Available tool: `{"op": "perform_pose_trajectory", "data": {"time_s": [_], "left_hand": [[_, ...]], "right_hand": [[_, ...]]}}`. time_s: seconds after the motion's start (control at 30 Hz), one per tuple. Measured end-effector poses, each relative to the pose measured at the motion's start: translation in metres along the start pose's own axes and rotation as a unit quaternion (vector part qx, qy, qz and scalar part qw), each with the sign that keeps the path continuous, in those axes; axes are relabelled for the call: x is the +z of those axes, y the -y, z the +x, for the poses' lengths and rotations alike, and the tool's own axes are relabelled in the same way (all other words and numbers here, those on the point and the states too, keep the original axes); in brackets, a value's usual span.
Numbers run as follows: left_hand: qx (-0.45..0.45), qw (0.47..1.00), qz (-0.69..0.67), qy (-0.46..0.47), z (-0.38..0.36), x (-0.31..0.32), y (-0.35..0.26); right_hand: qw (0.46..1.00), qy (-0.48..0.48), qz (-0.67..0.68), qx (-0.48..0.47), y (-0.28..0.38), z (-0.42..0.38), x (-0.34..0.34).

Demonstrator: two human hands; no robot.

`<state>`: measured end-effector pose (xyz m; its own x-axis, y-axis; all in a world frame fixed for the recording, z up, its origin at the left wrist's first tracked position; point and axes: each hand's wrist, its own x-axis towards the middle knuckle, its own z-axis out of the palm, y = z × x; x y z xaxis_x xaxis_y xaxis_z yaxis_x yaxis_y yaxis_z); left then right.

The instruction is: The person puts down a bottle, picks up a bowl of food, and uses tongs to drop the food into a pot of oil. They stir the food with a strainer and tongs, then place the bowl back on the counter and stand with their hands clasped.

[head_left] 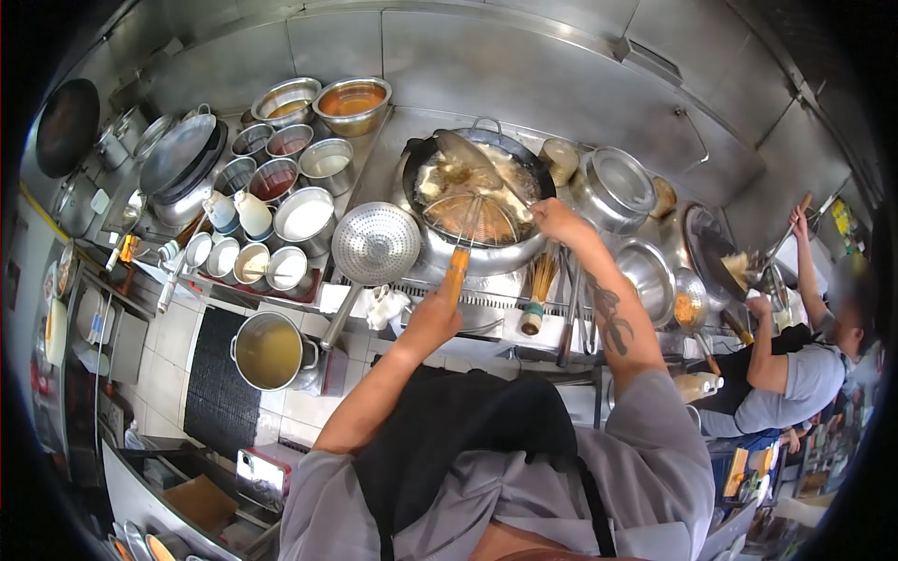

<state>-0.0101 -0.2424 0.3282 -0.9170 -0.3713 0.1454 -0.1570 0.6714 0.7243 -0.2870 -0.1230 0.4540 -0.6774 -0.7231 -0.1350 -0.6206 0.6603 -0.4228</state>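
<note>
My left hand (434, 320) is wrapped round the wooden handle of a wire skimmer (470, 221). The skimmer's mesh head lies over the near side of a black wok (540, 178) on the range. In my right hand (559, 222) is the thin handle of a metal wok spatula (470, 161), its broad dark blade reaching over the wok from the far left. Pale pieces of food (432, 179) sit in bubbling oil around both tools. A perforated ladle (376, 245) rests left of the wok, its handle pointing toward me.
Steel bowls (352, 105) and several sauce pots stand at left. A pot of yellowish liquid (271, 351) is low on the left. Right of the wok are a bamboo brush (540, 290), a lidded pot (619, 192) and a steel bowl (645, 278). Another person (790, 369) works at a wok farther right.
</note>
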Motion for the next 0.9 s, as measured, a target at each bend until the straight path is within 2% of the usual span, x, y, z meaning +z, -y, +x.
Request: {"op": "perform_pose_trajectory", "data": {"time_s": [0.03,0.17,0.23,0.27,0.33,0.37,0.43,0.47,0.53,0.67,0.73,0.77,0.83,0.87,0.9], "left_hand": [[0.015,0.999,-0.050,-0.004,-0.003,-0.001,0.002],[0.038,0.993,-0.112,-0.014,-0.011,-0.003,0.003],[-0.005,0.995,-0.094,-0.011,-0.014,-0.001,0.005],[-0.004,0.995,-0.095,-0.010,-0.015,-0.002,0.004],[-0.052,0.992,-0.114,0.016,-0.015,-0.006,-0.001],[-0.051,0.992,-0.114,0.015,-0.016,-0.008,-0.003],[-0.077,0.985,-0.154,0.027,-0.015,-0.012,-0.005],[-0.076,0.985,-0.154,0.026,-0.015,-0.008,-0.001],[-0.007,0.991,-0.131,-0.034,-0.016,0.003,0.011],[-0.007,0.996,-0.079,-0.033,-0.015,-0.008,0.007],[-0.066,0.997,-0.029,-0.019,-0.012,-0.016,0.003],[-0.064,0.997,-0.028,-0.016,-0.011,-0.020,0.000],[-0.077,0.997,-0.005,-0.004,-0.011,-0.032,-0.014],[-0.075,0.997,-0.004,-0.001,-0.010,-0.032,-0.014],[-0.061,0.998,-0.005,-0.007,-0.009,-0.031,-0.014]], "right_hand": [[0.998,0.009,0.041,0.036,0.004,-0.007,-0.008],[0.993,-0.026,0.101,0.046,-0.010,-0.007,-0.021],[0.979,-0.160,-0.015,-0.123,-0.042,0.018,-0.002],[0.979,-0.160,-0.015,-0.122,-0.047,0.023,0.003],[0.986,-0.136,-0.080,-0.049,-0.052,0.031,0.011],[0.986,-0.137,-0.081,-0.050,-0.055,0.033,0.015],[0.989,-0.054,-0.134,-0.038,-0.058,0.031,0.017],[0.989,-0.054,-0.135,-0.039,-0.063,0.029,0.015],[0.996,-0.032,-0.066,-0.042,-0.051,0.006,-0.005],[0.999,-0.036,-0.013,-0.009,-0.011,-0.035,-0.044],[0.998,-0.014,0.036,0.040,-0.001,-0.043,-0.052],[0.998,-0.015,0.038,0.043,-0.008,-0.039,-0.047],[0.993,-0.078,0.040,-0.080,-0.030,-0.023,-0.025],[0.996,-0.066,0.050,-0.034,-0.034,-0.014,-0.014],[0.996,-0.067,0.051,-0.031,-0.031,-0.013,-0.009]]}}
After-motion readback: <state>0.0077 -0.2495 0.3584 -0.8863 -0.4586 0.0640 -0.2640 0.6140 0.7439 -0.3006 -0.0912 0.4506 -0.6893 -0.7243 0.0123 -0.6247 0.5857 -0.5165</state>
